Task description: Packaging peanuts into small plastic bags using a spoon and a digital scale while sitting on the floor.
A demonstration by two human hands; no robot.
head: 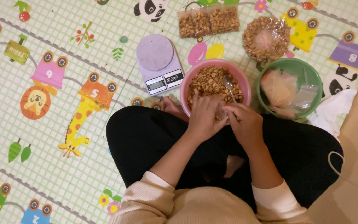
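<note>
Meeting at the pink bowl (240, 79) rim, left hand (204, 117), right hand (245, 122).

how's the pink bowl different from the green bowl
The pink bowl is full of loose nuts with a spoon in it; the green bowl holds clear plastic bags instead. The pink bowl sits right by both hands, the green bowl farther right. Both are round and stand on the mat.
</note>
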